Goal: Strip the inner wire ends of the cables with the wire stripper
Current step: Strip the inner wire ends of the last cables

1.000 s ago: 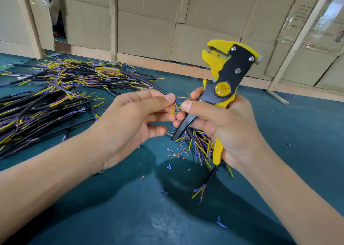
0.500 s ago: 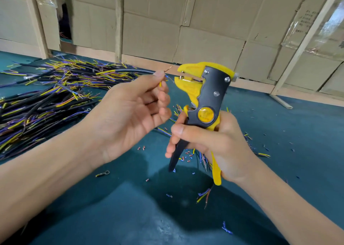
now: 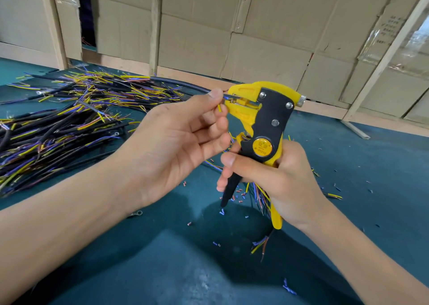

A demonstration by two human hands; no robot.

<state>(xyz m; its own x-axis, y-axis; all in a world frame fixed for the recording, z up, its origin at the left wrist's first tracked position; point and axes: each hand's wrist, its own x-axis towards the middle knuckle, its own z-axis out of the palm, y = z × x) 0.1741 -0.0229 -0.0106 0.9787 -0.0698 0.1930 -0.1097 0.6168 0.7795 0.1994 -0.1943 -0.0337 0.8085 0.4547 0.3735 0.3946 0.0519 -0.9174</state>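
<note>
My right hand grips the handles of a yellow and black wire stripper, held upright with its jaws pointing left. My left hand pinches a thin blue inner wire between thumb and forefinger, with its tip inside the stripper's jaws. A short yellow wire end sticks out just below my fingertips. The cable these wires belong to is hidden behind my left hand. A smaller bunch of cables lies on the table under my right hand.
A big pile of black cables with yellow, blue and purple inner wires covers the left of the teal table. Small cut bits of insulation lie scattered below the stripper. Cardboard boxes wall off the back.
Both hands rose from low over the table. My left hand brought the wire end up and to the right, into the stripper's jaws, which now close around it.
</note>
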